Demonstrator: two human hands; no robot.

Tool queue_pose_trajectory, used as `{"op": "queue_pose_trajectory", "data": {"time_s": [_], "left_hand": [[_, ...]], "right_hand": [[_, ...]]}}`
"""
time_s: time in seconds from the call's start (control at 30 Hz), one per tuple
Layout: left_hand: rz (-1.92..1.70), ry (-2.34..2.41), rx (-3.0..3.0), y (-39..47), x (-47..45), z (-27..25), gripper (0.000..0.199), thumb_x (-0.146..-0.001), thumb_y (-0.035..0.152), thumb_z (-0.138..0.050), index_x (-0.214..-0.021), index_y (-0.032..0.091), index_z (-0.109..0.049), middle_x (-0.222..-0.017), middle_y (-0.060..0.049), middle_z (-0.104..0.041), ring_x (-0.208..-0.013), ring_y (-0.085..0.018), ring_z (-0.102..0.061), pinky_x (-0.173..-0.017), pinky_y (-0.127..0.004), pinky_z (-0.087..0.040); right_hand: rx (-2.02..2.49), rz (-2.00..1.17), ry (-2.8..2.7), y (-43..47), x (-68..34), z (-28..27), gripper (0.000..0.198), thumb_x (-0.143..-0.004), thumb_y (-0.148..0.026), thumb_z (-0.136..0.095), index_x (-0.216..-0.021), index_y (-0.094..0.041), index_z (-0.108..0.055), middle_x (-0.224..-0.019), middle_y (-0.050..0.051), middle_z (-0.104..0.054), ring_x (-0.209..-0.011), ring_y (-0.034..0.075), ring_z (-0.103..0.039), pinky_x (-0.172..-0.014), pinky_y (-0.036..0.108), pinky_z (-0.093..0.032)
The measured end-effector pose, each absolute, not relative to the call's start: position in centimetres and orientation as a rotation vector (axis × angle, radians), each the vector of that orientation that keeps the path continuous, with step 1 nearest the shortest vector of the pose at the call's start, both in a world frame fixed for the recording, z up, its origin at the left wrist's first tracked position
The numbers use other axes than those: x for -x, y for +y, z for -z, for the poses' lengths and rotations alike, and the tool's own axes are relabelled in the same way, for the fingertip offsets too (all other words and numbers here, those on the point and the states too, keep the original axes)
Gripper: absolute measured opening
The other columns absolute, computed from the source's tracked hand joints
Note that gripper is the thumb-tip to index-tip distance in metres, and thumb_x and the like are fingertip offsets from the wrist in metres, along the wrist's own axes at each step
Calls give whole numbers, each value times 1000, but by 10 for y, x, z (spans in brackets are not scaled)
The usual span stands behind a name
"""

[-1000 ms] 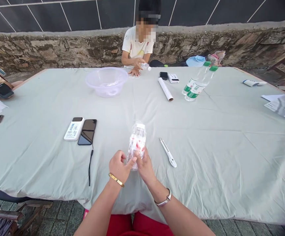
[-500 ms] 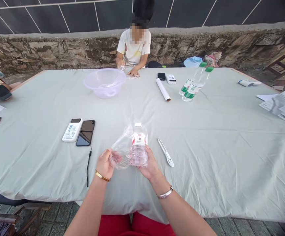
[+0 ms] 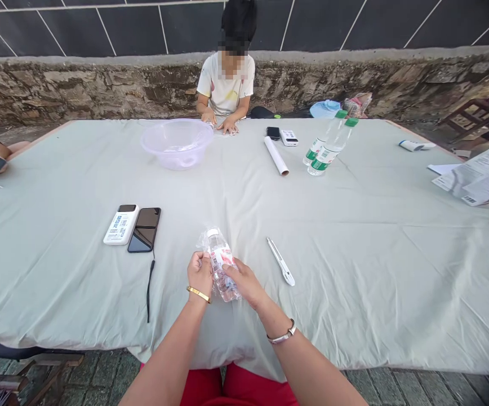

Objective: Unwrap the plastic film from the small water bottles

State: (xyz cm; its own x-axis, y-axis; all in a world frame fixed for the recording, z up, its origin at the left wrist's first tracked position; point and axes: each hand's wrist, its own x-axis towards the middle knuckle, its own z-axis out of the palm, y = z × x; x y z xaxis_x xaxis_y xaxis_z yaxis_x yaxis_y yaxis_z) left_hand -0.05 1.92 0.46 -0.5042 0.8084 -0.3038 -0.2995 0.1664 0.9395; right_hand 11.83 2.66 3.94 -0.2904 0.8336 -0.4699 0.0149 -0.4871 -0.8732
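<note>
Small clear bottle (image 3: 226, 286) with white cap and red-and-white label sits between the two hands at the near edge of the cloth-covered tabletop (image 3: 346, 270), cap end tipped to the left; whether its base touches the cloth cannot be told. Right hand (image 3: 245, 283) is closed round the lower right side, thumb across the label. Left hand (image 3: 200, 274) is curled tight against the opposite side, apparently pinching clear film (image 3: 203, 239); fingertips partly hidden. Change noted: half a second ago the film was drawn out to the left as a broad sheet and the bottle stood nearly upright; now the left hand has come in to the bottle and the film is bunched beside its cap and left flank. Reading: the slack is gathered in close, the film being worked round the bottle, its loose end apparently not yet smoothed down. White cutter (image 3: 280, 261) lies untouched just right of the hands; phone (image 3: 144, 230) and white power bank (image 3: 121, 225) lie side by side to the left.
</note>
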Motion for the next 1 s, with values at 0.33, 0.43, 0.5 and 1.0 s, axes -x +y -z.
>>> {"op": "queue_pose_trajectory", "data": {"time_s": [0.33, 0.43, 0.5, 1.0], "left_hand": [[-1476, 1426, -542, 14, -3, -15, 35, -75, 53, -61, -71, 22, -44, -41, 12, -35, -31, -4, -28, -31, -18, -22], [-1449, 1328, -617, 10, 4, -30, 36, -75, 54, -62, -72, 22, -47, -43, 12, -33, -32, -4, -28, -31, -17, -24], [-1452, 1277, -639, 9, 10, -41, 36, -75, 54, -62, -73, 21, -48, -43, 11, -32, -32, -4, -27, -31, -17, -24], [-1760, 1479, -322, -11, 108, -43, 33, -66, 42, -73, -70, 20, -49, -36, 13, -36, -25, -4, -26, -25, -15, -20]], "right_hand": [[1713, -946, -1969, 16, -124, -32, 58, -84, -47, -49, -134, -18, -43, -122, 16, -54, -111, 30, -52, -93, 43, -42], [1715, -664, -2010, 16, -122, -36, 61, -85, -50, -47, -138, -19, -39, -129, 16, -49, -115, 32, -47, -93, 46, -41], [1698, -534, -2037, 20, -119, -38, 60, -85, -49, -49, -137, -21, -39, -134, 15, -45, -118, 32, -45, -93, 46, -40], [1676, -1444, -1556, 72, -174, -42, 27, -64, -47, -68, -64, -20, -61, -61, -1, -61, -60, 17, -57, -57, 28, -41]]}}
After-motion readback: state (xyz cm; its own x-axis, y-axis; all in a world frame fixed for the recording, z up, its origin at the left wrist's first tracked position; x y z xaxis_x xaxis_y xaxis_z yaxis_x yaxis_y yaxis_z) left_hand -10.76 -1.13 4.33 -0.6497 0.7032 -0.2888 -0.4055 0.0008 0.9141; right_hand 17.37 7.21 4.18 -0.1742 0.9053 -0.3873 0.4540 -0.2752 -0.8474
